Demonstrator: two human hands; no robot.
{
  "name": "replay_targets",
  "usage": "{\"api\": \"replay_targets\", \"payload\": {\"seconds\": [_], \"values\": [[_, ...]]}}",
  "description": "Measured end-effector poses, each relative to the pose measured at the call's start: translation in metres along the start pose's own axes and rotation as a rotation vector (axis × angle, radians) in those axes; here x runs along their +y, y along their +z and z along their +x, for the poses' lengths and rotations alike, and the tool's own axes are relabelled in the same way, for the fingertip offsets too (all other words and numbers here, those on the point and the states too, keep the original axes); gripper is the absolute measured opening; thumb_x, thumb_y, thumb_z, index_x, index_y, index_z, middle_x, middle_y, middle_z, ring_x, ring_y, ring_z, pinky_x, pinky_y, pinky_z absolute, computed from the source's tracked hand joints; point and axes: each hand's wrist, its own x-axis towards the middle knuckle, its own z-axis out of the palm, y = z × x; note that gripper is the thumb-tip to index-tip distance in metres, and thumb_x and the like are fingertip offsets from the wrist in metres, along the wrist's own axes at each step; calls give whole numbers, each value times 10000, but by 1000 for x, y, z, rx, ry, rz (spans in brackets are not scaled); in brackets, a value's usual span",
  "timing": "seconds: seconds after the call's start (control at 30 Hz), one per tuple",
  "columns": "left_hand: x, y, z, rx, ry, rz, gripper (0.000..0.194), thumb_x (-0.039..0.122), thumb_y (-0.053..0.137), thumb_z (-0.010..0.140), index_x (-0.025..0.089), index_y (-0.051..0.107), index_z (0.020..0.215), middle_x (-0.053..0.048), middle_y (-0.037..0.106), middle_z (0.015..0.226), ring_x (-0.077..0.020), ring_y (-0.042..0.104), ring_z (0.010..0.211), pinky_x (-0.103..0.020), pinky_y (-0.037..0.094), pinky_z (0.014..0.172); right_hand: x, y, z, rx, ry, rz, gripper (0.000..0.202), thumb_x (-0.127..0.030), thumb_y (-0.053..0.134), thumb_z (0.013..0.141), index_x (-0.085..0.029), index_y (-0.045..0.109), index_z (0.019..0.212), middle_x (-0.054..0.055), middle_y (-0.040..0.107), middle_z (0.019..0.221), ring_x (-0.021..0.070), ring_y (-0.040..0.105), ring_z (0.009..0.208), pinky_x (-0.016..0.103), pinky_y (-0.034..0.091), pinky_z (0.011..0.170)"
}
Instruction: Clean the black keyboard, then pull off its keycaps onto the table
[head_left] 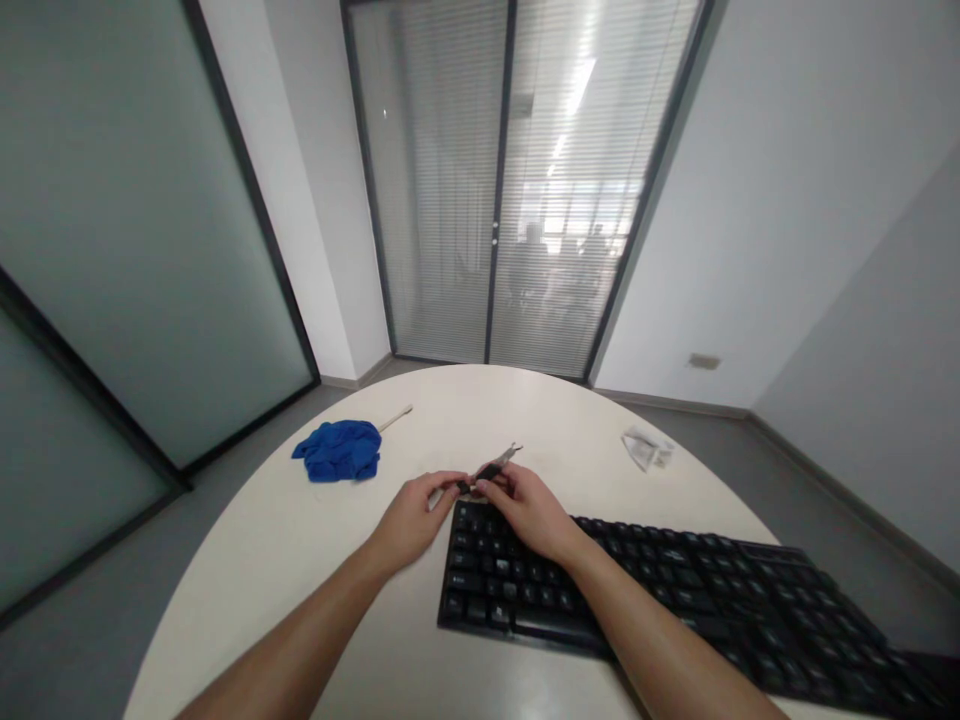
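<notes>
A black keyboard point(555, 622) lies on the round table, partly under my right forearm. Above its upper left corner my two hands meet. My left hand point(415, 515) pinches a small black piece point(463, 487), which looks like a keycap, between thumb and fingers. My right hand point(532, 508) is closed around a keycap puller point(491, 471) with a dark handle; its thin metal prongs point up and away from me. The puller's near end lies close to the keycap, and whether they touch is hard to make out.
On the left of the white table point(285, 570) lies a crumpled blue cloth point(341, 450), with a toothbrush point(396, 417) sticking out behind it. A small clear plastic bag point(646, 448) rests at the right. Glass doors point(435, 200) stand beyond the table's far edge.
</notes>
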Motion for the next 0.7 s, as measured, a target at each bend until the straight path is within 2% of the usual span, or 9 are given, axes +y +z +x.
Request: {"api": "replay_targets", "payload": {"seconds": [0.17, 0.27, 0.33, 0.47, 0.6, 0.7], "values": [[1, -1, 3, 34, -36, -64, 248, 308, 569, 882, 203, 699, 1065, -64, 728, 1066, -220, 659, 1005, -368, 480, 961, 0, -1, -1, 16, -7, -82, 224, -345, 575, 907, -180, 673, 1022, 62, 715, 986, 204, 655, 935, 344, 493, 887], [-5, 0, 5, 107, -79, -86, 247, 333, 581, 870, 186, 683, 1040, -73, 735, 1020, -221, 676, 957, -372, 501, 927, 1, -2, -2, 45, 20, -181, 241, -343, 562, 913, -173, 675, 1041, 59, 711, 948, 192, 647, 873, 317, 500, 811], [-10, 1, 6, 116, -79, -83, 247, 331, 592, 863, 186, 666, 1049, -72, 734, 1018, -218, 677, 961, -364, 503, 919, 2, -2, -2, 65, 28, -243, 240, -341, 556, 913, -166, 677, 1024, 51, 701, 893, 179, 632, 816, 294, 494, 751], [-18, 2, 6, 107, -56, -5, 205, 300, 579, 871, 201, 654, 1034, -64, 727, 1027, -209, 670, 983, -346, 492, 927, 1, -3, -1, 93, 29, -328, 212, -336, 571, 899, -154, 673, 939, 33, 665, 790, 167, 606, 746, 269, 466, 682], [-21, 3, 7, 107, -62, 75, 184, 268, 562, 873, 202, 649, 1021, -67, 723, 1024, -207, 667, 978, -331, 491, 909, 0, -2, -2, 92, 41, -310, 193, -325, 576, 893, -152, 661, 905, 33, 663, 790, 165, 608, 745, 263, 459, 680], [-21, 2, 13, 95, -64, 229, 175, 253, 560, 873, 208, 661, 1008, -63, 723, 993, -215, 659, 959, -326, 484, 875, 1, -2, -2, 89, 37, -302, 189, -325, 576, 890, -154, 656, 895, 30, 659, 782, 165, 607, 743, 261, 459, 681]]}}
